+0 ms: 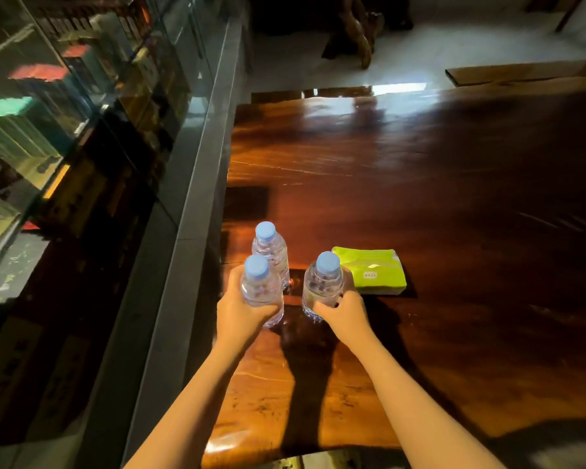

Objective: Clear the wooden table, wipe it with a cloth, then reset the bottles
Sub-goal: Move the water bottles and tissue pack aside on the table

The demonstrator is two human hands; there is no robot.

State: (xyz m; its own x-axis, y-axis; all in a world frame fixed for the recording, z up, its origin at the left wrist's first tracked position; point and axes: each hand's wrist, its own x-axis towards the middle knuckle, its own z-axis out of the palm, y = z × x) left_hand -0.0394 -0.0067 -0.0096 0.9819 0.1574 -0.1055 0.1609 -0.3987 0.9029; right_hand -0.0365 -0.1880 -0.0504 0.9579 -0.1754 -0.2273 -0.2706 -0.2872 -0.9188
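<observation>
**Clear plastic bottles in both hands at the table's near-left corner**

Both bare forearms reach forward from the near edge, roughly parallel. The left hand [241,313] is wrapped around the near-left bottle [263,294], fingers curled across its lower body. The right hand [340,313] grips the right bottle [322,289] low down, fingers closed on its side. Both bottles stand upright with pale blue caps. Just beyond the left grip stands a third bottle [271,253], untouched and upright. Just beyond the right grip lies a green tissue pack [372,270], flat on the wood. The wooden table [420,170] is dark, glossy and reflective. Left of the hands runs a grey ledge [197,184] beneath a glass cabinet [65,96]; pale floor lies beyond.
</observation>
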